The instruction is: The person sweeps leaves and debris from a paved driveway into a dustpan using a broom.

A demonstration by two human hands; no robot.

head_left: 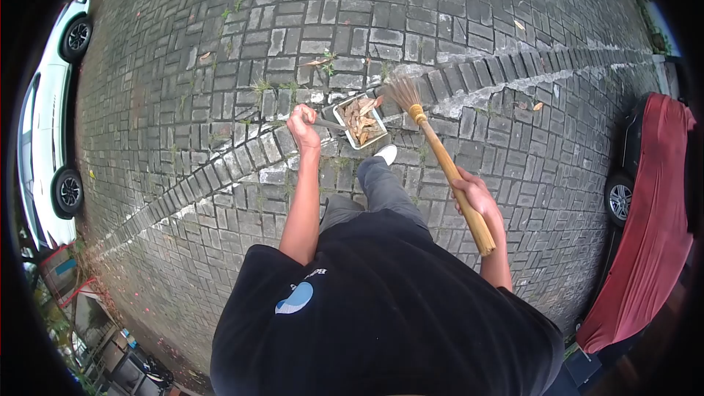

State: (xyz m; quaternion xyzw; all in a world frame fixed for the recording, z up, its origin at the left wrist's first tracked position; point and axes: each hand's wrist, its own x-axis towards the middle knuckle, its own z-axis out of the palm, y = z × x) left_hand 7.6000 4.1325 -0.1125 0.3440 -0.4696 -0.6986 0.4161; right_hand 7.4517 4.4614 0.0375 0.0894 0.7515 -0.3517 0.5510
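My left hand (pixel 303 126) is closed around the handle of a dustpan (pixel 338 111), a pale-rimmed tray on the paving in front of me. Brown dry leaves (pixel 361 119) lie heaped inside the pan. In my right hand (pixel 475 194) is a broom (pixel 443 152) with a thick wooden handle, my fingers wrapped round its upper part. The broom's bristles (pixel 401 92) fan out just right of the dustpan's far corner and look slightly blurred. A single leaf sticks up at the pan's right rim, close to the bristles.
Grey brick paving (pixel 352 15) spreads all around, crossed by a raised diagonal brick strip (pixel 242 165). Weeds (pixel 328 64) and scattered leaves (pixel 537 107) dot it. A white car (pixel 48 139) stands at the left, a car under a red cover (pixel 649 227) at the right. My white shoe (pixel 386 153) is near the dustpan.
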